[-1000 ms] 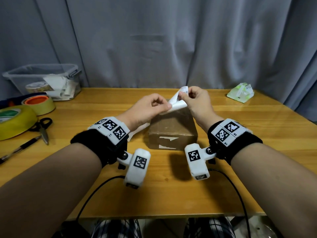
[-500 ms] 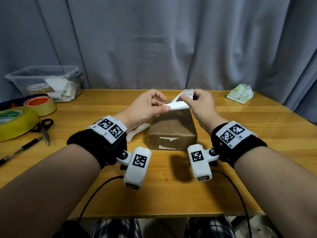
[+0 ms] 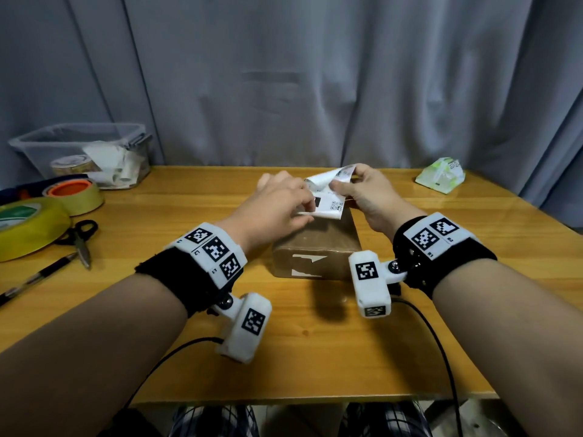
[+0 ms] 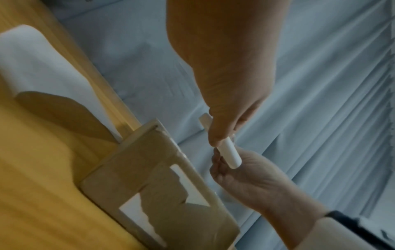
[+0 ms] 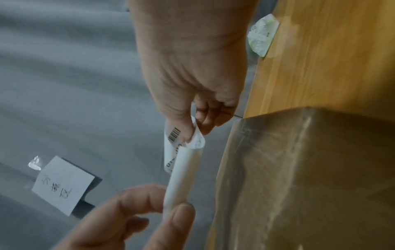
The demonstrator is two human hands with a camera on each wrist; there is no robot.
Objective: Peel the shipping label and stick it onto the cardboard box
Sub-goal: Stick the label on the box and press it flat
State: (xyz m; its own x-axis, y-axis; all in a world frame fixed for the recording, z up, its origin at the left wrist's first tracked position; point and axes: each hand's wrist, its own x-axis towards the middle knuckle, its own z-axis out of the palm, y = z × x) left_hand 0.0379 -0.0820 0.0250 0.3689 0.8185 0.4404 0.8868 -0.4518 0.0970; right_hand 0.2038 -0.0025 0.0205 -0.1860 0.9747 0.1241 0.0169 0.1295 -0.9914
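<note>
While both pinch it, label point(image 3: 328, 197) spans left hand point(image 3: 277, 206) to right hand point(image 3: 369, 193).

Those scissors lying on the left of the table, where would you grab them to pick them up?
Take the scissors by the black handle loops, coming from above. The loops lie at the far end and the blades point toward the near edge, so fingers reach the handles without crossing the tips. A pen lies close by the blade tips.

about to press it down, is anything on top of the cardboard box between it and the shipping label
Nothing visible. The shipping label, curled, is pinched between the left hand and right hand just above the far end of the cardboard box, whose visible top is bare.
</note>
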